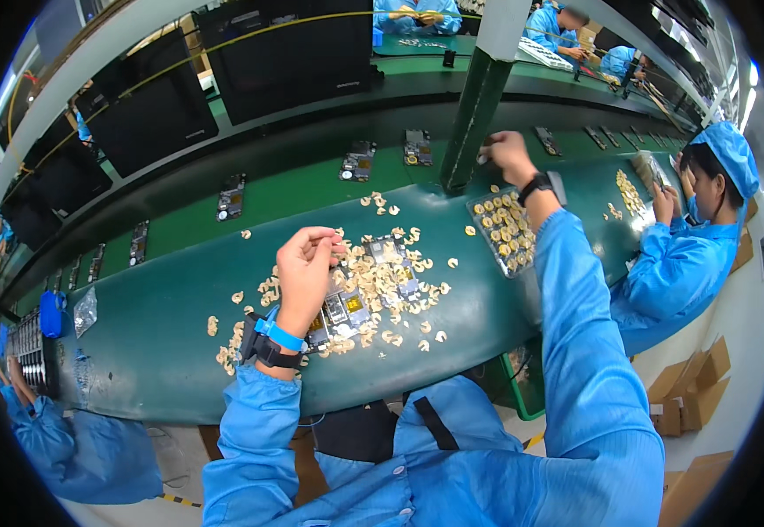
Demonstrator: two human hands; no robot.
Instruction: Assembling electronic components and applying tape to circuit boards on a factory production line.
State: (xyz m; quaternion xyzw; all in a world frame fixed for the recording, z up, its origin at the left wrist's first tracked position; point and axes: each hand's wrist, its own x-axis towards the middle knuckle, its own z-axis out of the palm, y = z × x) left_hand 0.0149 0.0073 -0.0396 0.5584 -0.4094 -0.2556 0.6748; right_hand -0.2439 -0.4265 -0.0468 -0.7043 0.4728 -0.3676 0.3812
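My left hand (pixel 305 274) is over the near worktop, fingertips pinched together at the edge of a heap of small beige crescent-shaped pieces (pixel 378 274); what they hold, if anything, is too small to name. Under and among the heap lie several circuit boards (pixel 338 309), partly covered. Stretched far forward beside the green post, my right hand (pixel 510 156) has its fingers closed at the edge of the conveyor, with a small pale piece (pixel 483 159) at the fingertips. Below my right wrist sits a clear tray (pixel 503 233) of round gold-coloured parts, partly hidden by my forearm.
A green post (pixel 477 114) rises between worktop and conveyor (pixel 294 189), which carries spaced circuit boards (pixel 357 162). A co-worker in blue (pixel 689 246) sits at the right; another's sleeve (pixel 48 439) shows at far left. A blue bottle (pixel 52 314) and clear bag (pixel 85 312) stand left.
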